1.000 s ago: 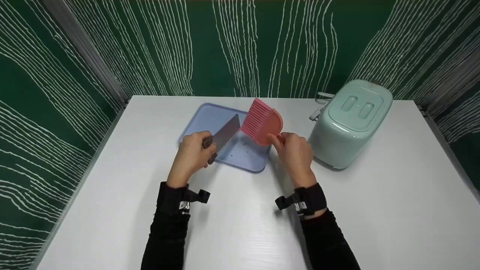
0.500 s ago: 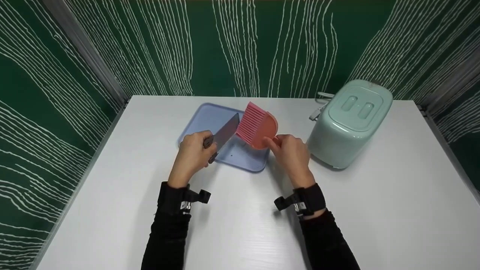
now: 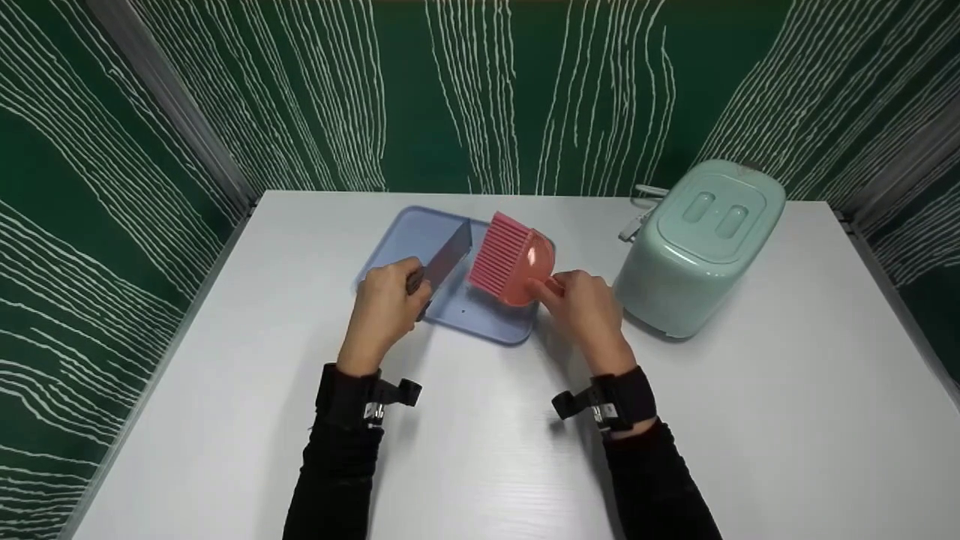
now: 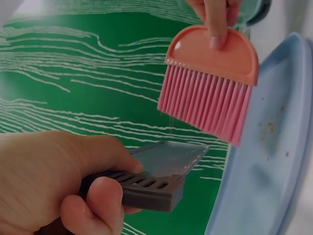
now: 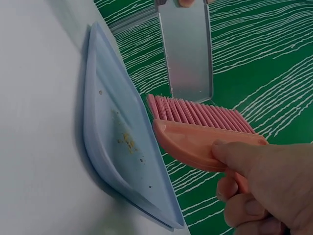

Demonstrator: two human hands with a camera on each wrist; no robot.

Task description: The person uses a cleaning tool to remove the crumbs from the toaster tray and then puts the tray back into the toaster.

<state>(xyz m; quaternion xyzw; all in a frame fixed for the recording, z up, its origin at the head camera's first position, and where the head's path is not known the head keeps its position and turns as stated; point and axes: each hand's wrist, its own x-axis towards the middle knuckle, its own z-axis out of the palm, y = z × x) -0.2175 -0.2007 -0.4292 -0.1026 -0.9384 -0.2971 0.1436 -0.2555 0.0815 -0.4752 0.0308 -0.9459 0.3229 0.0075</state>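
Pink-bristled brush (image 3: 511,261) is now further left and closer to you than a second ago. Your right hand (image 3: 586,311) pinches its orange grip, thumb on top, fingers curled. Your left hand (image 3: 382,306) grips the dark slotted end of a metal plate (image 5: 187,54), fingers closed round it. Brush and plate are near each other above the blue tray (image 3: 480,324), which holds crumbs (image 5: 128,141). Mint toaster (image 3: 697,247) stands on the tabletop (image 3: 480,450), your right.
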